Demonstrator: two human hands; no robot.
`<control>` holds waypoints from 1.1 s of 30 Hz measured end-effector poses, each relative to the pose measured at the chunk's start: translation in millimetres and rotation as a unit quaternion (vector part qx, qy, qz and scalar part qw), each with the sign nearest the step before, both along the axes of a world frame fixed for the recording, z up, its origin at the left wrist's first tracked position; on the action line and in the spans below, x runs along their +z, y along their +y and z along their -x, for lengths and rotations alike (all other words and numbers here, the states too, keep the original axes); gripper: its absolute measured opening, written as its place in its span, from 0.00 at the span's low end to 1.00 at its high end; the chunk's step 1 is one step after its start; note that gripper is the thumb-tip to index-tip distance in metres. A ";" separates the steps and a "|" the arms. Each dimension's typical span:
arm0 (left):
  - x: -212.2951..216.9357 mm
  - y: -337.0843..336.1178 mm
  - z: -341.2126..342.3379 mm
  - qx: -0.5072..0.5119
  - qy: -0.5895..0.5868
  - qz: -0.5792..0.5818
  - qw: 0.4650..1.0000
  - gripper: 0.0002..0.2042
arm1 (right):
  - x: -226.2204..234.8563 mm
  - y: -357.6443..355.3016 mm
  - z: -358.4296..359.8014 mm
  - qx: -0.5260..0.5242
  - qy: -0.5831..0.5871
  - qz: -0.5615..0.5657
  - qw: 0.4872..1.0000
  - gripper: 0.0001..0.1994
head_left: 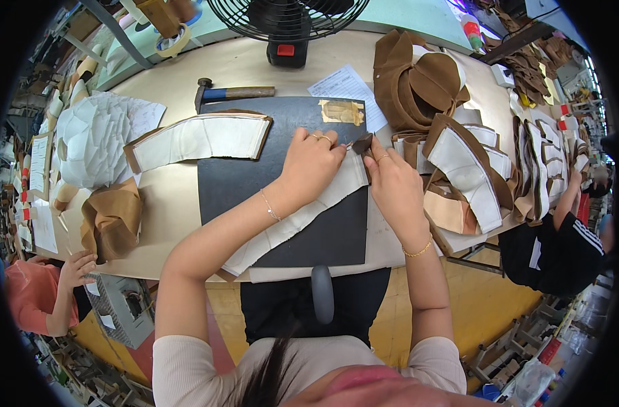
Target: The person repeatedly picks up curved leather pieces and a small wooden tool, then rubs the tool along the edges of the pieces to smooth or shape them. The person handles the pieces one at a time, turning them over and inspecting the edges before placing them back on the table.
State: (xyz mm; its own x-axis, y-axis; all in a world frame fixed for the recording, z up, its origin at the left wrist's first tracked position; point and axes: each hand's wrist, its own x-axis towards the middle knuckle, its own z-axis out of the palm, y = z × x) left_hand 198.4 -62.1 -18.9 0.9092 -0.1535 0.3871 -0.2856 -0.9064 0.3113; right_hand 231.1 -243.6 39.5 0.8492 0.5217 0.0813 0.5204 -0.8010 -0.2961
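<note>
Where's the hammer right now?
In the head view, the hammer lies on the table toward the top, left of the middle, along the far edge of the black mat and left of the white paper.

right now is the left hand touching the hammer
Apart: the head view shows a strip of black mat plainly between the hammer's handle and the left hand.

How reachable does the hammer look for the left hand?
Yes, probably: the hammer lies at the far edge of the black mat, and bare mat leaves the way free. The left hand is busy at the white strip, though.
</note>
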 end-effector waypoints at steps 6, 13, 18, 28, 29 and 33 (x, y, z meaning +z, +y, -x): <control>3.8 -1.6 2.1 -0.008 -0.057 -0.087 0.995 0.04 | 9.9 18.1 -4.2 0.013 -0.081 -0.143 0.986 0.20; 8.0 -3.1 5.7 -0.008 -0.037 -0.101 0.994 0.06 | 7.0 16.3 -10.2 0.002 -0.100 -0.099 0.990 0.21; 15.4 8.8 -2.4 0.014 0.140 0.104 0.985 0.06 | -13.5 9.0 -7.1 -0.006 -0.022 -0.024 0.999 0.20; 11.6 9.7 9.8 -0.002 0.068 -0.007 0.998 0.07 | -11.6 13.0 1.4 0.000 -0.025 -0.030 0.999 0.20; 13.7 11.1 8.0 0.000 0.086 0.020 0.996 0.07 | -10.7 11.6 0.4 0.003 -0.018 -0.025 1.000 0.20; 20.3 29.5 2.8 -0.011 0.217 0.158 0.963 0.06 | 3.2 14.7 -3.9 0.012 -0.001 -0.010 1.000 0.20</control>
State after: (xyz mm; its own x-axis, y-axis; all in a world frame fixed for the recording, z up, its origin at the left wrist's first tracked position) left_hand 195.6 -32.6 1.5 0.9939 -0.1105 0.0015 -0.0835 -0.7420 0.6652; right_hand 235.0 -228.9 42.7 0.8360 0.5405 0.0943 0.5405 -0.7818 -0.3109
